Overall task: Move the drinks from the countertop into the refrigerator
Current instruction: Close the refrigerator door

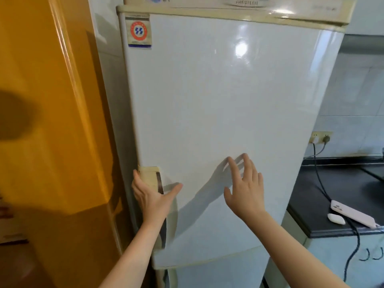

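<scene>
Hooking beige plastic handle of tall white refrigerator, left hand curls fingers round it. Right hand, right of handle, spread, empty. Shallow hold may slip against door seal.

On my feed, the tall white refrigerator door looks like painted metal. It is smooth and glossy, throwing back a bright lamp glare and crisp shadows. The cream trim strip along its top looks like yellowed plastic with a duller sheen. The cream recessed handle at the door's left edge seems to be the same aged plastic. The round red-and-blue sticker appears to be printed paper or film, faintly shiny. The orange-yellow panel is smooth and lacquer-glossy, but I cannot tell wood from laminate. The black countertop is smooth with a low sheen, and the white wall tiles look glazed. The pale pink phone looks smooth and matt, as does the black cable.
</scene>
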